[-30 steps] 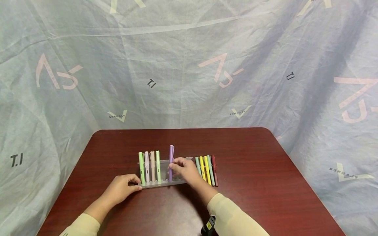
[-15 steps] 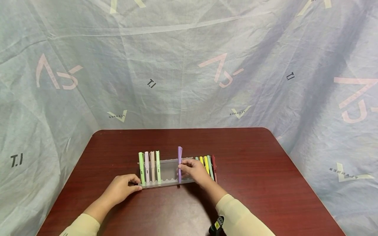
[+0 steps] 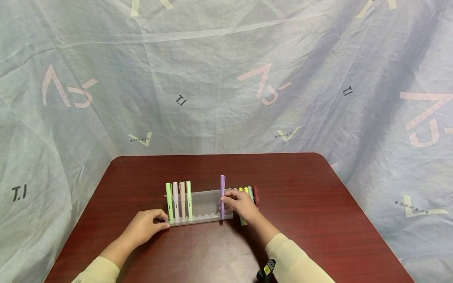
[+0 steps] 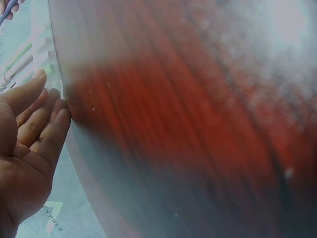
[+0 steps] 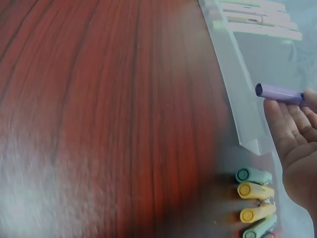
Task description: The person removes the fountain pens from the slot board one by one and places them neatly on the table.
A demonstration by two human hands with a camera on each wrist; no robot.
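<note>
Head view: purple pen [image 3: 222,188], near upright at the clear rack's [image 3: 205,202] right end, pinched mid-barrel by my right hand [image 3: 242,205]; can't tell if seated. Looks light, stiff, smooth, maybe slippery; best gripped mid-barrel. My left hand [image 3: 145,226] pinches the rack's left corner. Four pale pens [image 3: 183,199] sit in left slots; yellow and green pens [image 5: 256,191] lie right, on the table [image 3: 318,216].

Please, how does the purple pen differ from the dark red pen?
The right hand pinches the purple pen at the clear rack; the dark red pen lies on the table, past the rack's right end. The purple pen is lighter in colour than the dark red pen. Both are slim.
</note>
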